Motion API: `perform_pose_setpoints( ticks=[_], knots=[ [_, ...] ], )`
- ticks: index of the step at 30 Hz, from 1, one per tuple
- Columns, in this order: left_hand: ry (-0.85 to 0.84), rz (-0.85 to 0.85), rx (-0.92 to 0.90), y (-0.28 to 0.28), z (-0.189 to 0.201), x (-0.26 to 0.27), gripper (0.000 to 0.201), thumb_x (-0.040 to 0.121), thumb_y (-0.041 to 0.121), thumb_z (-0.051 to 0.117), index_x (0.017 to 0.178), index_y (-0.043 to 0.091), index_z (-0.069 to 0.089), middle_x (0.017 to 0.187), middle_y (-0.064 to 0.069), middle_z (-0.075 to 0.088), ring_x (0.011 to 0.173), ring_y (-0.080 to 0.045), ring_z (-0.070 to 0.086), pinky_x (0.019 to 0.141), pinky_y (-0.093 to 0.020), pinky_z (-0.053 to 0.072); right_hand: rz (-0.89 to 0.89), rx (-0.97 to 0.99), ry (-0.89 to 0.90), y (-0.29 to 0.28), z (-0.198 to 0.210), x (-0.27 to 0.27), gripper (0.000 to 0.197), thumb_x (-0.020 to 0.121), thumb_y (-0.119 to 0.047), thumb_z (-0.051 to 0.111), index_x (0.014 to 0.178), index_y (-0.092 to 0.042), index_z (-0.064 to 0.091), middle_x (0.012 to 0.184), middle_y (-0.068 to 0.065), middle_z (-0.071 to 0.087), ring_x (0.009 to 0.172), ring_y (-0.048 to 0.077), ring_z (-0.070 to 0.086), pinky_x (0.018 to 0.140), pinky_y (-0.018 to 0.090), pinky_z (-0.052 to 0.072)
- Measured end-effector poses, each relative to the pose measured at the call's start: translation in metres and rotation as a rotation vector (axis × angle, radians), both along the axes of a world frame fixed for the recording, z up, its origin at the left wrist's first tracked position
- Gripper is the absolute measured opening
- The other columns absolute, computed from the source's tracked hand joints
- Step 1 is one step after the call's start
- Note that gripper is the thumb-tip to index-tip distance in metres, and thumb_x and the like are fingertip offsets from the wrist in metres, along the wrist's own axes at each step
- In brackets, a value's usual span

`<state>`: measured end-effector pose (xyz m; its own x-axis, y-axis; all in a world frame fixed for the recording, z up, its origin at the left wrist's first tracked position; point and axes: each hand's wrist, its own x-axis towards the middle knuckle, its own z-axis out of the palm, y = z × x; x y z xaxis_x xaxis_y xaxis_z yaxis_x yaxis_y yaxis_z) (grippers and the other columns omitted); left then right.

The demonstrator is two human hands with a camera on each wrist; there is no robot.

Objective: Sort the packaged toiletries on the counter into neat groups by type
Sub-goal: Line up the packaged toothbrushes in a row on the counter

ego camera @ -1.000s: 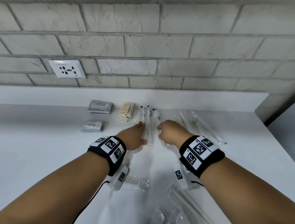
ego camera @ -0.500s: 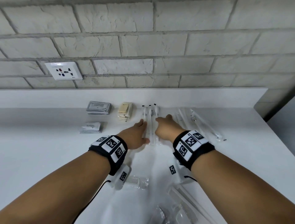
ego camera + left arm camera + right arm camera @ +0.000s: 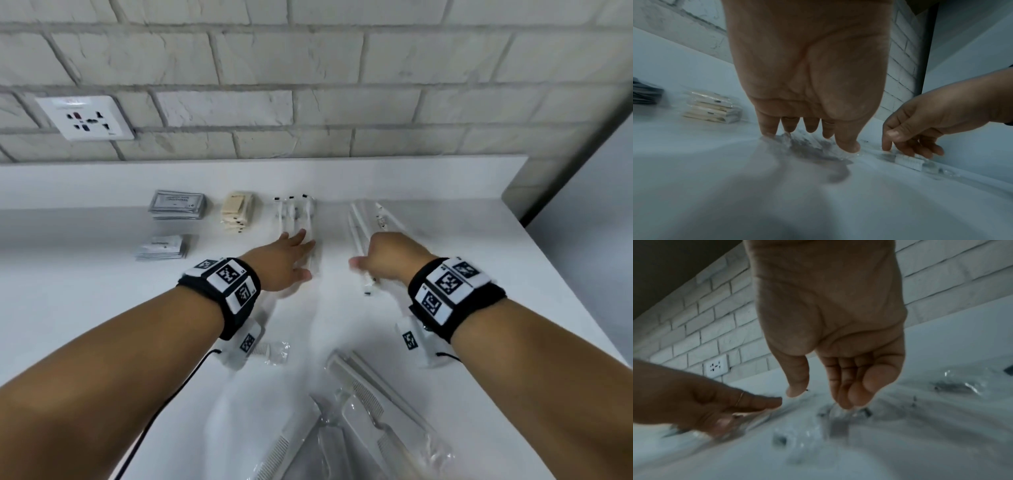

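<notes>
On the white bench (image 3: 85,308), the left hand (image 3: 284,263) is laid flat on a row of wrapped toothbrushes (image 3: 294,214). The right hand (image 3: 383,257) is curled over a second wrapped bundle (image 3: 359,226) just beside. Wrapped combs (image 3: 370,404) are seen nearer.

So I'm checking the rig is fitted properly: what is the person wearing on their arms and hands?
Both forearms are bare, without sleeves. Each wrist carries a black band with white square marker tags, left and right, and a white camera unit hangs beneath each. A thin black cable trails from the left one. The left hand wears a thin ring.
</notes>
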<state>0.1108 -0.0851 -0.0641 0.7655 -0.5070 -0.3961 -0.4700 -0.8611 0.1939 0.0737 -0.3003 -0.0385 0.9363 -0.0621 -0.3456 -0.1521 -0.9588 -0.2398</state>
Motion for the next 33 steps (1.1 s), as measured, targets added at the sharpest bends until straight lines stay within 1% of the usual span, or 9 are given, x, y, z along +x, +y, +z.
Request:
perform_pose_setpoints(
  ticks=[6,9,14,18,21,24,27,30,33],
  knots=[
    [0.007,0.007,0.001,0.001,0.0,-0.001,0.073,0.097,0.048,0.041,0.154,0.024,0.003,0.16,0.002,-0.009,0.148,-0.025,-0.003,0.118,-0.042,0.013,-0.188,0.015,-0.003,0.013,-0.017,0.012,0.014,0.087,-0.018,0.057,0.088,-0.005,0.061,0.077,0.005,0.062,0.065,0.022,0.062,0.052,0.024,0.043],
    [0.004,0.017,-0.034,0.004,-0.001,-0.002,0.075,0.096,0.049,0.043,0.154,0.024,0.003,0.16,0.004,-0.009,0.148,-0.022,-0.004,0.118,-0.042,0.014,-0.178,0.055,-0.064,0.01,-0.008,0.023,0.01,0.089,-0.016,0.054,0.089,-0.007,0.057,0.081,0.006,0.059,0.057,0.018,0.051,0.048,0.024,0.036],
    [-0.144,0.107,-0.154,0.012,0.008,-0.003,0.067,0.097,0.043,0.044,0.153,0.022,0.013,0.161,0.004,0.004,0.148,-0.015,0.004,0.116,-0.036,0.017,-0.03,0.124,-0.267,0.0,0.011,0.03,0.018,0.087,-0.008,0.048,0.097,-0.02,0.057,0.095,0.001,0.06,0.089,0.026,0.059,0.082,0.037,0.049],
    [-0.112,0.185,-0.132,0.024,0.011,-0.002,0.062,0.098,0.041,0.042,0.152,0.022,0.019,0.161,0.001,0.011,0.147,-0.013,0.01,0.116,-0.034,0.017,0.178,0.079,-0.279,-0.004,0.02,0.042,0.04,0.087,-0.001,0.046,0.116,-0.024,0.061,0.105,-0.002,0.053,0.107,0.023,0.05,0.097,0.04,0.042],
    [-0.08,0.193,-0.123,0.027,0.01,-0.004,0.062,0.098,0.041,0.043,0.152,0.023,0.02,0.161,0.001,0.008,0.147,-0.014,0.01,0.116,-0.035,0.018,0.217,0.082,-0.324,-0.001,0.026,0.047,0.023,0.089,-0.01,0.054,0.095,-0.028,0.068,0.103,-0.004,0.05,0.112,0.025,0.044,0.099,0.036,0.036],
    [-0.081,0.183,-0.114,0.028,0.003,-0.004,0.063,0.096,0.043,0.044,0.151,0.023,0.02,0.161,0.004,0.008,0.148,-0.012,0.004,0.117,-0.036,0.017,0.252,0.02,-0.588,0.008,0.024,0.046,0.007,0.08,-0.025,0.073,0.085,-0.03,0.074,0.105,-0.005,0.052,0.109,0.024,0.04,0.088,0.03,0.022],
    [-0.073,0.154,-0.088,0.026,0.0,-0.004,0.062,0.097,0.041,0.044,0.151,0.022,0.021,0.161,0.003,0.008,0.148,-0.012,0.005,0.119,-0.035,0.017,0.332,0.077,-0.774,0.022,0.014,0.045,0.011,0.076,-0.009,0.073,0.082,-0.019,0.074,0.096,0.006,0.053,0.091,0.028,0.052,0.081,0.032,0.035],
    [-0.052,0.181,-0.091,0.027,0.001,-0.004,0.065,0.097,0.043,0.044,0.152,0.023,0.017,0.161,0.006,0.003,0.148,-0.012,0.003,0.118,-0.034,0.014,0.33,0.101,-0.692,0.027,-0.001,0.045,0.022,0.08,-0.001,0.063,0.1,-0.011,0.064,0.111,0.011,0.05,0.085,0.031,0.058,0.072,0.035,0.049],
    [-0.042,0.17,-0.066,0.029,0.001,-0.004,0.066,0.097,0.045,0.043,0.152,0.022,0.016,0.161,0.005,0.002,0.148,-0.012,0.003,0.118,-0.035,0.015,0.254,-0.085,-0.378,0.019,-0.016,0.043,0.04,0.087,-0.002,0.05,0.125,-0.012,0.053,0.128,0.011,0.043,0.098,0.033,0.059,0.081,0.039,0.051]
  ],
)
